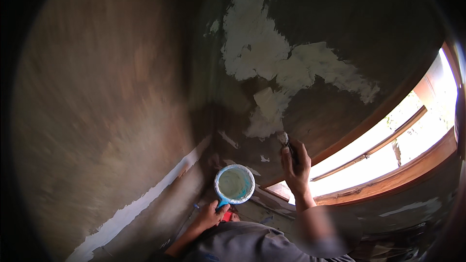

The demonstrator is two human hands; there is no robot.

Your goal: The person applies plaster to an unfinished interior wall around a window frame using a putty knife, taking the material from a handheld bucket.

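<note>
My left hand (pixel 212 214) is closed round the short handle of a light blue plastic dipper (pixel 217 193), held at waist height. Pale wet putty (pixel 233 183) lies inside it, and white residue crusts its rim. My right hand (pixel 298 166) grips a small putty knife (pixel 283 139), raised to the dark wall. Putty coats the knife's end; its handle is mostly hidden in my fingers. The knife is at the lower end of a large, ragged white putty patch (pixel 286 70) that spreads up and across the wall.
A wooden-framed window (pixel 369 190) lets in bright light on the right, close to my right forearm. On the left stands a brown wall (pixel 102 97), meeting the dark wall in a corner. A white strip (pixel 141 212) runs along its lower part. Something red (pixel 227 216) shows below the dipper.
</note>
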